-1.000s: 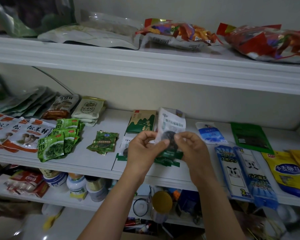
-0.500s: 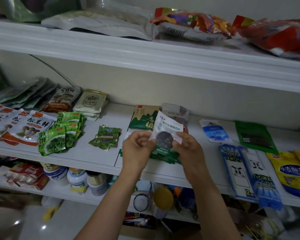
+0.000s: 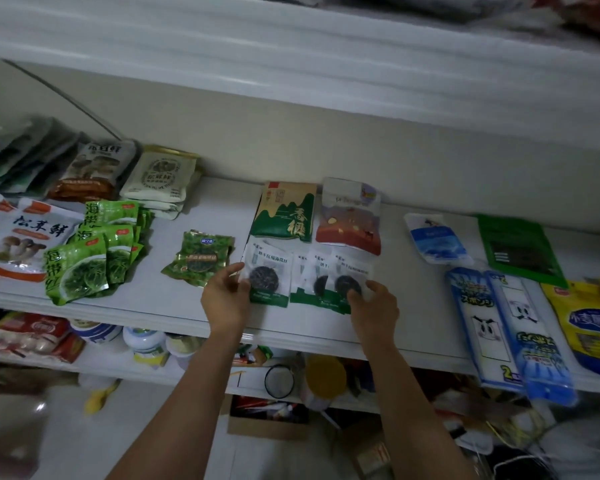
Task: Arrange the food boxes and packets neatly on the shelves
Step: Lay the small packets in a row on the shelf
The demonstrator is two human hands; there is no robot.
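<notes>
Laying-out step: a row of white seaweed packets was being set flat near the front of the middle shelf [image 3: 146, 306]; judged to be the placing-and-squaring stage.
Left hand [image 3: 226, 299]: pinched the lower left edge of the left packet [image 3: 267, 275], which lay flat just beside a small green packet [image 3: 201, 258].
Right hand [image 3: 373, 306]: gripped the lower right corner of the overlapped packets [image 3: 329, 278]; their exact count could not be told.
Hands, spacing: apart, one at each end of the row.
Row location: directly in front of the green mountain-print pouch [image 3: 284, 213] and the red-brown pouch [image 3: 350, 220].
Next move, judged: release the left packet, then slide the overlapped packets until their edges line up; thin film calls for light, flat pressure.
Change since half a second earlier: both hands had been close together, holding one packet raised above the shelf. That packet was now down and the hands had separated.
</notes>
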